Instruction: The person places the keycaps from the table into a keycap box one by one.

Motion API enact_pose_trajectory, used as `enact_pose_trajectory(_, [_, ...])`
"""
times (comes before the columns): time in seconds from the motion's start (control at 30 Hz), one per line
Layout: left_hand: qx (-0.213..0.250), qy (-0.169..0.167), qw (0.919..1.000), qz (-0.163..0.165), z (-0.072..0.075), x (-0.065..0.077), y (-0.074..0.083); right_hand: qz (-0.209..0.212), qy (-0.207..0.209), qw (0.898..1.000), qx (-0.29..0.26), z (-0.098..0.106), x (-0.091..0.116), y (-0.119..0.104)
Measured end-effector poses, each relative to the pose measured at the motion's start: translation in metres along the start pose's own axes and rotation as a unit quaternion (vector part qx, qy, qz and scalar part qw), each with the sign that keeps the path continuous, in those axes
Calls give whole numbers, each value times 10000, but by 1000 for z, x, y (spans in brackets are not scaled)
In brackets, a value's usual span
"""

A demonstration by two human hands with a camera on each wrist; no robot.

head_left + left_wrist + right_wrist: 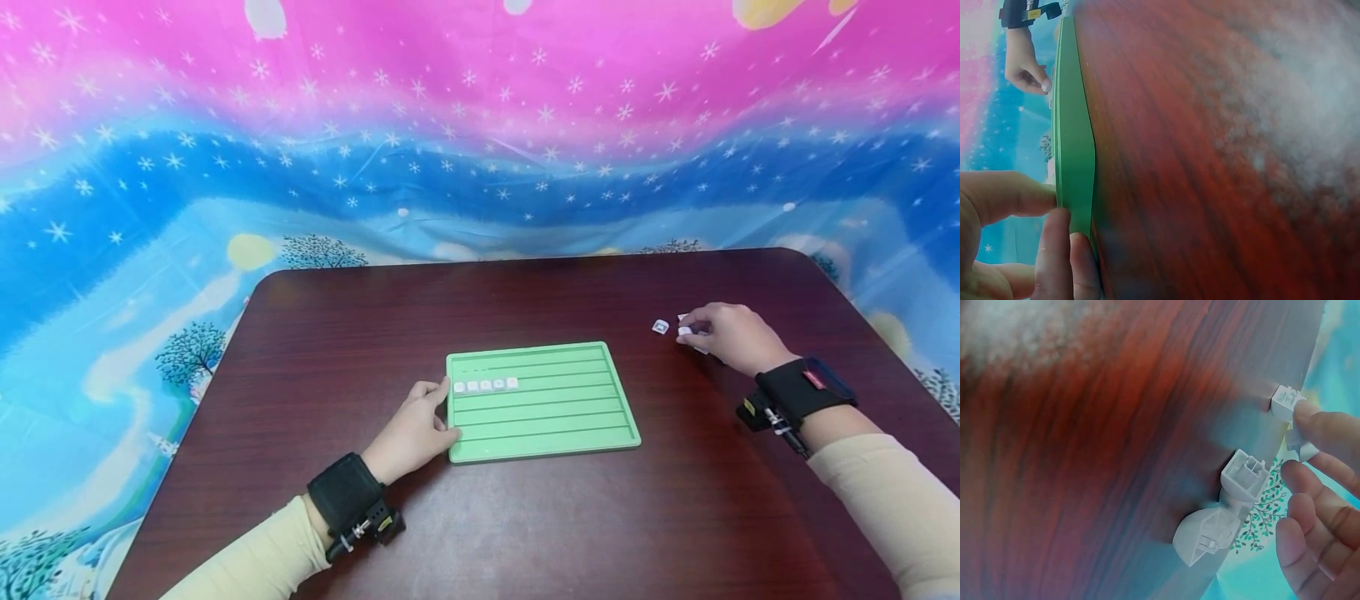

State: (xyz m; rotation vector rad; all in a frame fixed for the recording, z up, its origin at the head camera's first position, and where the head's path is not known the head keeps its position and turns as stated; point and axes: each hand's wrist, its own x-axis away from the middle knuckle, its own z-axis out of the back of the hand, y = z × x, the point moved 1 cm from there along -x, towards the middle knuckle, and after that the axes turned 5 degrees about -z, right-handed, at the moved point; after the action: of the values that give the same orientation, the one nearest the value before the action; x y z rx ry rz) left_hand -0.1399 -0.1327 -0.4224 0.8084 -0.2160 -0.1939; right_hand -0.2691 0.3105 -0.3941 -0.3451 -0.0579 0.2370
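Nearest, the left edge of the green tray is gripped by the left hand. In the tray, a row of five keycaps is lined up. Farther off, a white keycap is pinched by the right hand, near loose keycaps. Picking-up seems to be in hand; a clean lift is probably called for.

Head cam looks forward and down from above, widest and farthest, covering table and backdrop. Left wrist cam sits close and low, rolled sideways, facing along the edge of the green tray; shares tray, left hand and right hand with head. Right wrist cam, also close and rolled, shares white keycaps with head.
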Motion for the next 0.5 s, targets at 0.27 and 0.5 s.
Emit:
enact_pose_trajectory(0.27, [22, -8, 10000, -12, 1, 1, 0, 364, 391, 9985, 96, -2, 6, -2])
enact_pose_trajectory(0.5, [65, -7, 10000, 0, 0, 1, 0, 523, 443, 9976, 57, -4, 8, -5])
